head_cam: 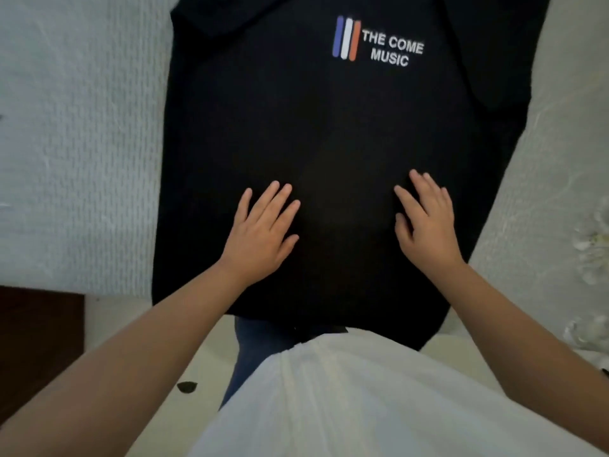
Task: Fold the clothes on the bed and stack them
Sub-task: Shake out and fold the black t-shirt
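Note:
A black T-shirt [329, 127] lies spread flat on the bed, front up, with a blue, white and orange stripe logo and the words "THE COME MUSIC" near its far end. Its hem is toward me at the bed's edge. My left hand [260, 232] rests flat on the lower part of the shirt with straight fingers. My right hand [425, 222] lies flat on the shirt a little to the right, fingers spread. Neither hand holds any cloth.
A pale textured bed cover [75, 159] shows on the left of the shirt, and a smoother light cover [560, 159] on the right. A dark wooden piece [36, 341] stands at the lower left. My white top and blue trousers fill the bottom.

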A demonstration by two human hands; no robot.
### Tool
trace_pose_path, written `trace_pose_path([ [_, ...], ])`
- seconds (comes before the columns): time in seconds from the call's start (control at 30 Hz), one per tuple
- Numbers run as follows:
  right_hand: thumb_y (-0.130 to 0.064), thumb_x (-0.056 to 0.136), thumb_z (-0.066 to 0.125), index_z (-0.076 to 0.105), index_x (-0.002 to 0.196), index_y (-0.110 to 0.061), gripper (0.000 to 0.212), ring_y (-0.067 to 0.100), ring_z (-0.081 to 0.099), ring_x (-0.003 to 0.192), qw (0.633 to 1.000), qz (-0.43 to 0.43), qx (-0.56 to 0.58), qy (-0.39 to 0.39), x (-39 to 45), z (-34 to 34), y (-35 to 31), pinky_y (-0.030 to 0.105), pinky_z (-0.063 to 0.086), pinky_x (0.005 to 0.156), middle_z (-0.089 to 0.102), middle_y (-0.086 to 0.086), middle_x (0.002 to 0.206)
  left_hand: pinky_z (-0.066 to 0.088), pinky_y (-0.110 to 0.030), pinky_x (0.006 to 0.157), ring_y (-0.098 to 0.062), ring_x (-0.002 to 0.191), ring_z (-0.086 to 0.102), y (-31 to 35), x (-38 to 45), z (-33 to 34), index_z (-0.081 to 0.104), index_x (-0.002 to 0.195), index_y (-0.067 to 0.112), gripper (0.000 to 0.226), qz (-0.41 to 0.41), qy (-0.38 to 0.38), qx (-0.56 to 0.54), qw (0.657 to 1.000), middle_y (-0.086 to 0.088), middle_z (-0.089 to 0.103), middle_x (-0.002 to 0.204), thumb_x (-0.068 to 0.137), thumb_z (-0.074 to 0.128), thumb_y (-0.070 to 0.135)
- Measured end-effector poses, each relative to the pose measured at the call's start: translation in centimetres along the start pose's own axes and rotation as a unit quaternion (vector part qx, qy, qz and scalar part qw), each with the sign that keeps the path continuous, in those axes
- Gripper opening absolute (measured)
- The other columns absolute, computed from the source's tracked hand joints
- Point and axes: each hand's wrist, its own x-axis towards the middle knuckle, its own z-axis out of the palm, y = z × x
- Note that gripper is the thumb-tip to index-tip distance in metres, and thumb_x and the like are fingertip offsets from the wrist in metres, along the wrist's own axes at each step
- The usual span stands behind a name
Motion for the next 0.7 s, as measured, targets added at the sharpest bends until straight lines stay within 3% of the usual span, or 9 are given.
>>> trace_pose_path([
  [0.23, -0.013, 0.086, 0.058, 0.042, 0.128, 0.013, 0.052, 0.049, 0.034, 0.127, 0.976, 0.208, 0.028, 0.054, -13.0, 2.3, 2.9, 0.053, 0.027, 0.105, 0.034, 0.035, 0.137, 0.039, -0.064, 0.085, -0.038, 0.112, 0.056, 5.2, -5.6, 2.4, 0.063, 0.113, 0.000, 0.062, 0.066, -0.040, 0.047, 0.996, -0.022, 0.058, 0.122, 0.063, 0.082, 0.031],
  [0.43, -0.012, 0.086, 0.059, 0.035, 0.137, -0.001, 0.058, 0.038, 0.045, 0.109, 0.953, 0.265, 0.095, 0.108, -16.7, 4.9, -0.6, 0.041, 0.032, 0.094, 0.047, 0.027, 0.119, 0.042, -0.063, 0.084, -0.037, 0.110, 0.057, 7.0, -9.2, 4.2, 0.063, 0.112, -0.002, 0.075, 0.073, -0.036, 0.089, 0.993, -0.022, 0.059, 0.120, 0.057, 0.082, 0.045],
  [0.5, -0.010, 0.088, 0.055, 0.029, 0.142, -0.009, 0.060, 0.029, 0.046, 0.105, 0.938, 0.290, 0.146, 0.121, -16.8, 5.3, -1.4, 0.031, 0.034, 0.093, 0.045, 0.022, 0.120, 0.043, -0.061, 0.083, -0.036, 0.110, 0.058, 7.4, -10.0, 4.7, 0.062, 0.113, -0.001, 0.081, 0.067, -0.039, 0.109, 0.991, -0.021, 0.059, 0.120, 0.051, 0.084, 0.046],
  [0.53, -0.007, 0.089, 0.054, 0.026, 0.143, -0.012, 0.061, 0.023, 0.045, 0.102, 0.930, 0.296, 0.180, 0.121, -16.9, 5.4, -1.5, 0.020, 0.032, 0.091, 0.045, 0.020, 0.122, 0.043, -0.060, 0.084, -0.036, 0.110, 0.058, 7.6, -10.3, 4.9, 0.062, 0.113, -0.001, 0.083, 0.060, -0.037, 0.120, 0.990, -0.020, 0.059, 0.121, 0.047, 0.087, 0.043],
  [0.6, -0.001, 0.089, 0.051, 0.025, 0.144, -0.013, 0.062, 0.014, 0.041, 0.101, 0.925, 0.284, 0.223, 0.120, -17.1, 5.1, -1.1, 0.002, 0.021, 0.082, 0.045, 0.018, 0.127, 0.043, -0.060, 0.084, -0.035, 0.110, 0.058, 8.1, -10.6, 5.3, 0.062, 0.114, 0.000, 0.085, 0.042, -0.030, 0.129, 0.990, -0.019, 0.060, 0.121, 0.042, 0.090, 0.035],
  [0.7, 0.003, 0.088, 0.051, 0.034, 0.140, -0.010, 0.057, 0.012, 0.040, 0.098, 0.936, 0.241, 0.209, 0.145, -17.8, 3.5, 0.6, -0.002, 0.018, 0.080, 0.046, 0.020, 0.122, 0.044, -0.060, 0.083, -0.035, 0.108, 0.060, 8.6, -10.3, 5.8, 0.063, 0.113, 0.001, 0.085, 0.015, -0.018, 0.129, 0.991, -0.018, 0.062, 0.118, 0.038, 0.092, 0.030],
])
